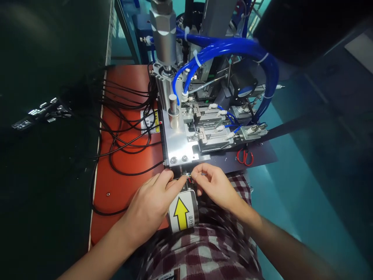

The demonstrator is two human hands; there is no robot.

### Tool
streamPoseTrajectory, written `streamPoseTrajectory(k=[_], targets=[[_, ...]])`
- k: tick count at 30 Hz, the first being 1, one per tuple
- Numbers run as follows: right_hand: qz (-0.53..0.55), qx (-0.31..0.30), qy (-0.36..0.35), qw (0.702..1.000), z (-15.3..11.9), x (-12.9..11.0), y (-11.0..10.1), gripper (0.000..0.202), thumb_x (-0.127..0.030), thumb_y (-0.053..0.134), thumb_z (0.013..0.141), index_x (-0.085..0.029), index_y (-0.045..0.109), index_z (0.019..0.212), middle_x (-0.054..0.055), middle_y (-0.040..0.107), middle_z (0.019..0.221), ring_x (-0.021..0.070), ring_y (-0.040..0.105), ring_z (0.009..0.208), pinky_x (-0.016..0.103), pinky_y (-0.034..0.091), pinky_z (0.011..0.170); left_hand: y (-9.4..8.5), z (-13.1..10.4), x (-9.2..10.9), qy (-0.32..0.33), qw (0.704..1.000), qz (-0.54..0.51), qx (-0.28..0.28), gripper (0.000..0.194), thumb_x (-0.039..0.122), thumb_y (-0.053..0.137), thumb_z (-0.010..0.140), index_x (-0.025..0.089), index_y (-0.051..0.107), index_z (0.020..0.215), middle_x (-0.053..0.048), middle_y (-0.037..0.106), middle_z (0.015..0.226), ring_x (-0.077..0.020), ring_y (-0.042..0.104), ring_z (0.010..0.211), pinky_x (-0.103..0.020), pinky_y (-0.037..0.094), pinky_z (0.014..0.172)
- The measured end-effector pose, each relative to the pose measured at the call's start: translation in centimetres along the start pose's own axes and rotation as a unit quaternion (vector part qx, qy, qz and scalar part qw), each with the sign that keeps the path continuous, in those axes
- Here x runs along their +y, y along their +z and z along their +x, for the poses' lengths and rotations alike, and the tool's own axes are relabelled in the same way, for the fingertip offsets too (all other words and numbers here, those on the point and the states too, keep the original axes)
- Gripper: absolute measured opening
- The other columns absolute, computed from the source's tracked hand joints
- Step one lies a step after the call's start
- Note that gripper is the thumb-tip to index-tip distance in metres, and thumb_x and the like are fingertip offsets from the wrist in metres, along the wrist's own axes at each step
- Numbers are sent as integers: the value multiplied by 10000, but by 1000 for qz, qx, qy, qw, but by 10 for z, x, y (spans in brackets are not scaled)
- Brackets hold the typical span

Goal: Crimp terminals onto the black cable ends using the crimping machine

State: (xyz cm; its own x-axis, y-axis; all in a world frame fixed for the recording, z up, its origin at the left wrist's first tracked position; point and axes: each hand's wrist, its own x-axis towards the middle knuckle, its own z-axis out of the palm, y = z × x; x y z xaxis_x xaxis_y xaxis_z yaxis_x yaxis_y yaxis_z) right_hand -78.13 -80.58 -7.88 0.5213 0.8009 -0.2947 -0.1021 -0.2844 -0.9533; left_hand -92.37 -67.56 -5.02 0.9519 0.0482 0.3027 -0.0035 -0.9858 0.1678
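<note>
At the front edge of the machine's metal plate (177, 147), both hands meet over a small shiny cable end (188, 175) with a bit of red wire. My right hand (214, 184) pinches at it between thumb and fingertips. My left hand (153, 202) is closed from the other side, its thumb tip touching the same small part; whatever its curled fingers grip is hidden. Just below lies a white label with a yellow arrow (181, 214).
Black cables (131, 136) spread over the orange-red mat (116, 194) on the left. Scissors with red handles (245, 157) lie right of the hands. Blue air tubes (233, 46) arch above the metal cylinders (214, 138). A dark surface (52, 186) fills the far left, carrying bundled cable ends (40, 112).
</note>
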Motion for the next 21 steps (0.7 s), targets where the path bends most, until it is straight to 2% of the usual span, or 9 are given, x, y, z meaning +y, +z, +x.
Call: streamPoseTrajectory(k=[5,12,21], targets=[[-32,76,-68,994,-1,5,3,169,-329,580,865,-170,626,828,5,599,693,116,480,529,244,374,477,1,-1,0,-1,1000,-1,5,328,112,350,951,112,629,1123,-66,538,796,-167,552,633,-254,486,527],[-131,112,-201,964,-1,6,10,113,-198,530,878,-169,566,774,9,549,723,129,490,609,262,397,564,2,-3,-1,-4,1000,-1,-13,340,96,367,932,112,612,1167,-75,545,812,-182,567,638,-282,517,524],[-106,89,-194,971,-2,12,11,110,-209,501,904,-183,545,806,4,539,743,140,500,642,270,413,599,2,-2,0,-5,1000,-5,-6,337,90,367,931,103,626,1145,-77,546,805,-184,576,640,-289,529,525]])
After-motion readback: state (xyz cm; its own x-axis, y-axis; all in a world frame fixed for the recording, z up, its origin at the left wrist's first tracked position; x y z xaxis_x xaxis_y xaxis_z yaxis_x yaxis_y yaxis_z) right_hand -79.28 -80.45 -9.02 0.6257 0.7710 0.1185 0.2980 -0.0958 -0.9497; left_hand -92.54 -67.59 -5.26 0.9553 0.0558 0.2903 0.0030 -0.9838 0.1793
